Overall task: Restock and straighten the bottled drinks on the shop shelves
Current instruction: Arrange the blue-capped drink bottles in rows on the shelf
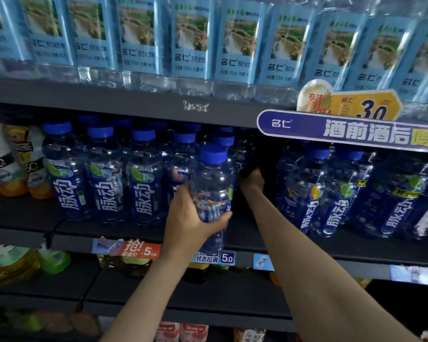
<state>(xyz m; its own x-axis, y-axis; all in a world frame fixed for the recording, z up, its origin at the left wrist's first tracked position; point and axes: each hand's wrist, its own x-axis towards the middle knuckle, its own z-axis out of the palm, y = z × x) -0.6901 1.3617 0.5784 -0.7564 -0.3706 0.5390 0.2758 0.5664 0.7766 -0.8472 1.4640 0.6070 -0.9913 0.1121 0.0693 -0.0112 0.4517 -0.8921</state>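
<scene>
My left hand grips a blue-capped drink bottle around its lower body, holding it upright just in front of the middle shelf. My right hand reaches deep into a dark gap on that shelf, next to a bottle further back; its fingers are hidden in shadow. A row of matching blue bottles stands to the left of the gap. More blue bottles stand to the right, leaning slightly.
The top shelf carries several light-blue labelled water bottles. A purple promo sign hangs on its right edge. Orange drink bottles stand far left. Price tags line the shelf front; lower shelves hold yellow and green bottles.
</scene>
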